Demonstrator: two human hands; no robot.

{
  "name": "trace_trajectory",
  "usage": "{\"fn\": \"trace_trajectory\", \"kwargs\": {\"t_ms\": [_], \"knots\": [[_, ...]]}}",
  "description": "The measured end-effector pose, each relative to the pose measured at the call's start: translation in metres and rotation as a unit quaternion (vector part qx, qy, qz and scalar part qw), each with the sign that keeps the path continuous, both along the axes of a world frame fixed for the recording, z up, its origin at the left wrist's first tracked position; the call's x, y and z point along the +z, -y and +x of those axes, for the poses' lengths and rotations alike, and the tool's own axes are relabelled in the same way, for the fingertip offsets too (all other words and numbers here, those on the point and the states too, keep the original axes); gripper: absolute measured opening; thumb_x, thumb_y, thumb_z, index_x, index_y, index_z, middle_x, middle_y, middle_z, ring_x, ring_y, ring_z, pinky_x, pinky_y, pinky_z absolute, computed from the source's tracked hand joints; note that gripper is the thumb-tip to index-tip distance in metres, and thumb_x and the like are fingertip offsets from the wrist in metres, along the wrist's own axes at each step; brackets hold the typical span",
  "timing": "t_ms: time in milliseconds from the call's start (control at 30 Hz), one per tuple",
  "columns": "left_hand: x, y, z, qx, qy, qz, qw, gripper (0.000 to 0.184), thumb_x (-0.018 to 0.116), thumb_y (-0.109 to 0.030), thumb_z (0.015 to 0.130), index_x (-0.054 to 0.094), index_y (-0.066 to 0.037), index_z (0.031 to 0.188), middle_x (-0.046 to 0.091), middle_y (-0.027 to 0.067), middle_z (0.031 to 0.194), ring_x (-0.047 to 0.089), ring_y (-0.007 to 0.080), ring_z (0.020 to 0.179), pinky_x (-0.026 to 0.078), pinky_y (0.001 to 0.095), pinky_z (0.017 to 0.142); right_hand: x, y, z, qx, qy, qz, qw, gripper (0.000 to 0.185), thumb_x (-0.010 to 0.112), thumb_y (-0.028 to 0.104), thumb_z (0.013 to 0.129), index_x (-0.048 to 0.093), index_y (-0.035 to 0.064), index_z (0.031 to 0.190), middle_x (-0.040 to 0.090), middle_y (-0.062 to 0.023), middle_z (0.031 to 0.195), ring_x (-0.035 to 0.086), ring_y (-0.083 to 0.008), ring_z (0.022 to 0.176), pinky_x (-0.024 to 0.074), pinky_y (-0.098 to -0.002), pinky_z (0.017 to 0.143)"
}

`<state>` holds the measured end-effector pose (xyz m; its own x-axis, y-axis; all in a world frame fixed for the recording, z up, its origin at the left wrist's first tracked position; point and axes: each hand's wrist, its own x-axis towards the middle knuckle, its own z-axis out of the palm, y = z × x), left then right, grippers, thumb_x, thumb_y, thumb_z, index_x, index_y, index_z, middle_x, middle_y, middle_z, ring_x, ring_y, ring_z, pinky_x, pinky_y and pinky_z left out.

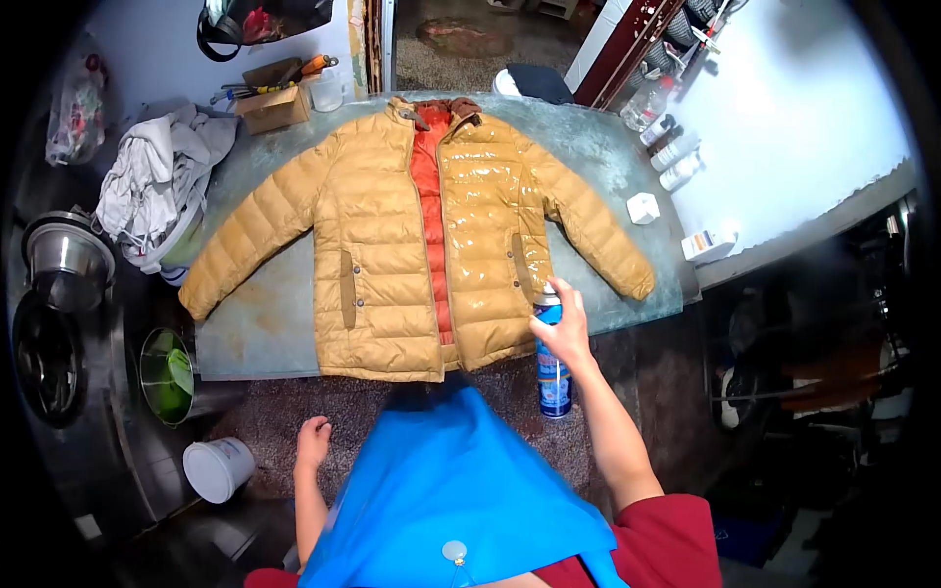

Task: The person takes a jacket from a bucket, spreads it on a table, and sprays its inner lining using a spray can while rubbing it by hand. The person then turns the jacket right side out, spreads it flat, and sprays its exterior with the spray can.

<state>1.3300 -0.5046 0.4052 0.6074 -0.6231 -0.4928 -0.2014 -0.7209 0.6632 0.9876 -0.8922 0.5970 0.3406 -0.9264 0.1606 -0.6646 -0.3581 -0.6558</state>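
A tan quilted jacket (pixel 377 230) with a red lining lies spread on the table, its front partly open and both sleeves stretched outward. White, shiny specks dot the front panel on the right. My right hand (pixel 566 321) is wrapped round the top of a blue spray can (pixel 554 377), held upright by the jacket's lower right edge, with a finger at the nozzle. My left hand (pixel 313 443) hangs below the table's front edge, away from the jacket, its fingers curled; whether anything is in them is hidden.
A greenish table (pixel 260 338) bears a cardboard box of tools (pixel 272 108) at the back left. Grey cloth (pixel 162 176) fills a basin on the left. Several bottles (pixel 674 152) and a small white block (pixel 643 208) stand right. A white bucket (pixel 218 468) is lower left.
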Motion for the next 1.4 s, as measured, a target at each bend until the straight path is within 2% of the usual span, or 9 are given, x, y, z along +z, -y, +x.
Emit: {"fn": "trace_trajectory", "kwargs": {"t_ms": [667, 733, 800, 1000, 1100, 1133, 1200, 1333, 1400], "knots": [[-0.008, -0.025, -0.021, 0.018, -0.005, 0.022, 1.000, 0.029, 0.063, -0.017, 0.085, 0.063, 0.000, 0.109, 0.062, 0.0181, 0.108, 0.062, 0.0280, 0.098, 0.048, 0.0345, 0.087, -0.003, 0.060, 0.026, 0.038, -0.053, -0.013, 0.998, 0.070, 0.072, 0.018, 0.063, 0.047, 0.0176, 0.129, 0.049, -0.0222, 0.106, 0.056, -0.0424, 0.096, 0.0487, -0.0461, 0.084], [-0.009, -0.022, -0.019, 0.008, 0.005, 0.027, 1.000, 0.029, 0.063, -0.017, 0.085, 0.063, 0.000, 0.109, 0.062, 0.0179, 0.108, 0.062, 0.0278, 0.099, 0.048, 0.0345, 0.088, 0.001, 0.068, 0.023, 0.027, 0.006, -0.067, 0.997, 0.071, 0.073, 0.015, 0.066, 0.044, 0.0136, 0.131, 0.051, -0.0195, 0.109, 0.056, -0.0357, 0.101, 0.0470, -0.0423, 0.088], [0.001, -0.019, -0.020, 0.015, -0.001, 0.027, 1.000, 0.029, 0.063, -0.017, 0.085, 0.064, -0.001, 0.109, 0.062, 0.0179, 0.108, 0.061, 0.0290, 0.100, 0.048, 0.0354, 0.088, 0.072, 0.068, 0.020, -0.105, 0.269, -0.070, 0.955, 0.073, 0.073, 0.014, 0.072, 0.038, 0.0071, 0.135, 0.050, -0.0157, 0.115, 0.054, -0.0281, 0.103, 0.0451, -0.0400, 0.090], [-0.042, -0.040, -0.010, 0.024, -0.014, 0.035, 0.999, 0.026, 0.063, -0.017, 0.085, 0.064, -0.002, 0.106, 0.063, 0.0178, 0.105, 0.062, 0.0305, 0.096, 0.049, 0.0365, 0.086, 0.007, -0.026, -0.018, -0.109, 0.186, -0.118, 0.969, 0.073, 0.070, 0.017, 0.081, 0.029, 0.0068, 0.140, 0.040, -0.0147, 0.132, 0.041, -0.0239, 0.120, 0.0393, -0.0404, 0.100], [-0.020, -0.027, -0.014, -0.004, -0.007, 0.016, 1.000, 0.025, 0.062, -0.017, 0.085, 0.064, -0.002, 0.105, 0.063, 0.0181, 0.103, 0.063, 0.0312, 0.095, 0.049, 0.0365, 0.085, 0.088, -0.003, -0.038, -0.282, 0.463, -0.160, 0.825, 0.074, 0.066, 0.020, 0.083, 0.023, 0.0145, 0.143, 0.042, -0.0158, 0.129, 0.042, -0.0259, 0.118, 0.0408, -0.0414, 0.098], [-0.012, -0.027, -0.013, -0.008, -0.007, 0.021, 1.000, 0.025, 0.062, -0.017, 0.085, 0.064, -0.002, 0.105, 0.063, 0.0181, 0.103, 0.063, 0.0312, 0.095, 0.049, 0.0365, 0.085, 0.076, -0.014, -0.039, -0.287, 0.461, -0.158, 0.825, 0.074, 0.066, 0.020, 0.083, 0.023, 0.0145, 0.143, 0.042, -0.0158, 0.129, 0.042, -0.0259, 0.118, 0.0408, -0.0414, 0.098], [-0.005, -0.008, -0.005, -0.051, 0.025, 0.042, 0.997, 0.025, 0.062, -0.018, 0.086, 0.064, -0.001, 0.105, 0.063, 0.0189, 0.102, 0.062, 0.0319, 0.095, 0.049, 0.0364, 0.085, 0.046, -0.029, -0.034, -0.166, 0.110, -0.283, 0.938, 0.073, 0.071, 0.020, 0.074, 0.035, 0.0089, 0.136, 0.040, -0.0165, 0.129, 0.040, -0.0299, 0.120, 0.0349, -0.0473, 0.103], [0.008, 0.012, 0.003, -0.050, 0.057, -0.067, 0.995, 0.025, 0.063, -0.018, 0.087, 0.064, -0.001, 0.105, 0.063, 0.0189, 0.102, 0.063, 0.0318, 0.094, 0.050, 0.0361, 0.084, 0.111, -0.025, -0.027, -0.237, 0.291, -0.294, 0.879, 0.067, 0.067, 0.013, 0.079, 0.033, 0.0073, 0.136, 0.039, -0.0145, 0.128, 0.039, -0.0260, 0.121, 0.0304, -0.0423, 0.105], [0.016, 0.023, 0.002, -0.056, 0.047, -0.070, 0.995, 0.024, 0.063, -0.017, 0.087, 0.064, -0.001, 0.105, 0.063, 0.0189, 0.102, 0.063, 0.0309, 0.092, 0.050, 0.0358, 0.084, 0.104, -0.036, -0.024, -0.161, 0.211, -0.243, 0.933, 0.066, 0.068, 0.013, 0.076, 0.036, 0.0083, 0.134, 0.043, -0.0149, 0.124, 0.045, -0.0268, 0.114, 0.0370, -0.0421, 0.098]]}}
